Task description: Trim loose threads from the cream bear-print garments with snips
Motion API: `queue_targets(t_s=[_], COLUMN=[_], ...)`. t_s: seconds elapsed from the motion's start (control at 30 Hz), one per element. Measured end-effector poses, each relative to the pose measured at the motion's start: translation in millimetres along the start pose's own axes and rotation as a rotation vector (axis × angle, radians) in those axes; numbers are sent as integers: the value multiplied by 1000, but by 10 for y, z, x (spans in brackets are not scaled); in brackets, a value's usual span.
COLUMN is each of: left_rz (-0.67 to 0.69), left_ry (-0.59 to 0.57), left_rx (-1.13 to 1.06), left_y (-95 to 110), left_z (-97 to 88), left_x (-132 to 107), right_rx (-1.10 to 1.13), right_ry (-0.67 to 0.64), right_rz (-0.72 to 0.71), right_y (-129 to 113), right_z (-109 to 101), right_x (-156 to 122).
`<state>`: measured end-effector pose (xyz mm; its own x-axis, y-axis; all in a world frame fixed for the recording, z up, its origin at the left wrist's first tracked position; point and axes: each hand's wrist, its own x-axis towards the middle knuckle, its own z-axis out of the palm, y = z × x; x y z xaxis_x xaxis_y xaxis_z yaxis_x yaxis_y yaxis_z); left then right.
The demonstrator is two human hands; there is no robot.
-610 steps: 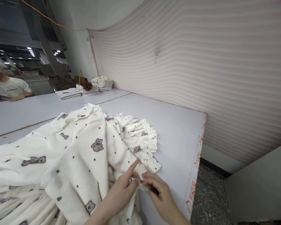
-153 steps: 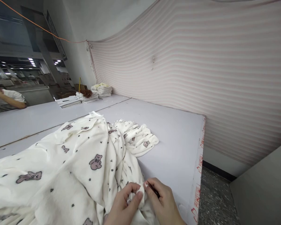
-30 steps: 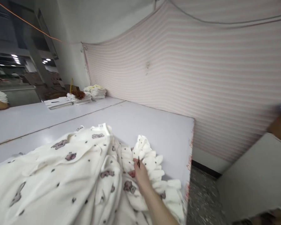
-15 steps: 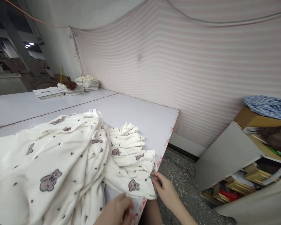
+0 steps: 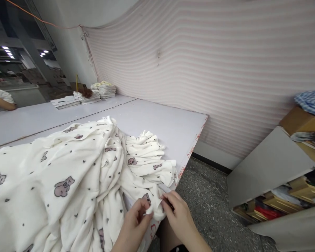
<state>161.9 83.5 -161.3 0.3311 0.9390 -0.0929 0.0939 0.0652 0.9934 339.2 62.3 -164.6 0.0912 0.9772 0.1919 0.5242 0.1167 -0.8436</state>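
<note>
White fabric [image 5: 86, 182] printed with brown bears and small dark marks is heaped over the left and middle of the table. At its near right end, by the table's edge, my left hand [image 5: 136, 222] pinches a bunched corner of the fabric. My right hand [image 5: 177, 213] grips the same end a little to the right, thumb and fingers closed on it. A small white label [image 5: 105, 118] shows at the top of the heap. Several gathered, ruffled layers of the cloth fan out just beyond my hands.
Stacks of folded cloth [image 5: 105, 90] and flat white sheets [image 5: 65, 102] lie at the table's [image 5: 157, 113] far end. A pink-striped curtain [image 5: 186, 70] hangs behind. On the right stands a shelf unit [image 5: 267, 164] with boxes. A person's arm [image 5: 2, 101] rests at the far left.
My left hand has come up from the table's edge and taken hold of the fabric's corner. That corner is now bunched between both hands. The view has shifted, and a person's arm appears at left.
</note>
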Motion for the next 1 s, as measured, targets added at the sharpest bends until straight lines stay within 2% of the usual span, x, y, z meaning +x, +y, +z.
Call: queue_targets(t_s=[0.1, 0.27, 0.4, 0.47, 0.57, 0.63, 0.8, 1.0], left_rz=[85, 320, 433, 558, 778, 866, 877, 902], left_ry=[161, 241, 350, 378, 374, 338, 231, 250], left_rx=[-37, 374, 621, 731, 877, 921, 903, 849], left_y=[26, 76, 66, 49, 33, 34, 61, 89], left_z=[-57, -103, -113, -135, -183, -204, -197, -191], left_x=[-96, -212, -243, -246, -243, -240, -251, -272], right_rx=[-35, -50, -134, -175, -102, -45, -135, -139], right_ry=[86, 146, 104, 79, -21, -104, -181, -132], right_rz=[32, 42, 16, 37, 21, -36, -135, -147], right_y=[-24, 5, -29, -82, -211, -308, -440, -427], right_z=[-69, -129, -112, -125, -186, -220, -155, -74], right_x=[82, 68, -27, -75, -151, -202, -273, -273])
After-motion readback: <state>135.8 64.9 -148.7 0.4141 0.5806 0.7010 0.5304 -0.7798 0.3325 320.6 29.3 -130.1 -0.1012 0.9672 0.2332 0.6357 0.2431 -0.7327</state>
